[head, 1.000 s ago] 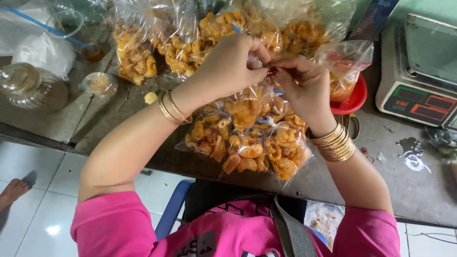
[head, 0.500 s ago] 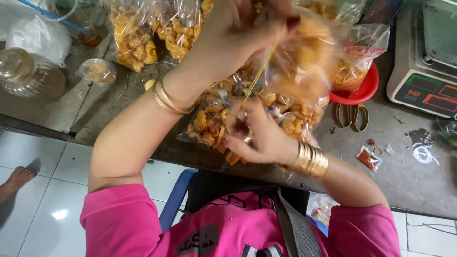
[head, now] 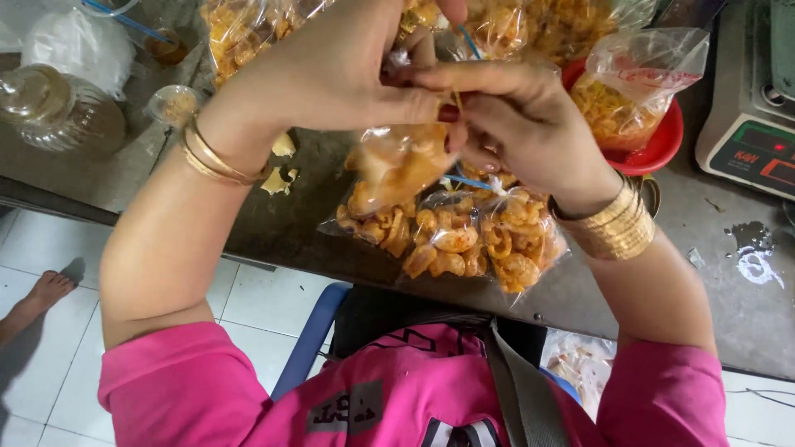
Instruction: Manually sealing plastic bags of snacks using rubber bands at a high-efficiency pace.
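Above the table edge: left hand and right hand now meet.
Grip: fingers pinch snack bag neck.
Change: right hand rose from lying bags.

Snack-packing stall: bagged fried snacks crowd a worktop, with a digital scale at its right edge.

Bag of fried snacks
Small clear plastic bag, full of orange-brown crisps, hanging tilted above the dark table, its neck pinched shut.
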